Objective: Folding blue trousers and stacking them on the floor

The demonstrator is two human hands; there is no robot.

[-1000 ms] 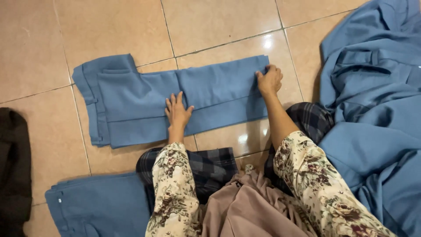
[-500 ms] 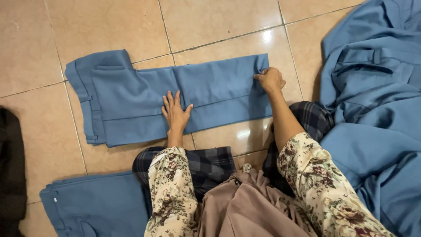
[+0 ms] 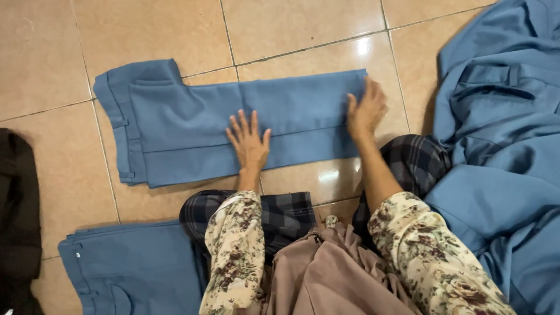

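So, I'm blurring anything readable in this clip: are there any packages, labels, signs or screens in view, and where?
None in view.
Only cloth shows: blue trousers lying flat on the tiled floor under both hands.
Folded blue trousers at bottom left, no tag visible.
Blue heap of cloth at right, plain.
Dark garment at the left edge, plain.

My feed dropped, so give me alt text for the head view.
Left hand and right hand press flat on blue trousers laid lengthwise on a tan tiled floor. More blue garments are heaped at right, with folded blue trousers lower left.
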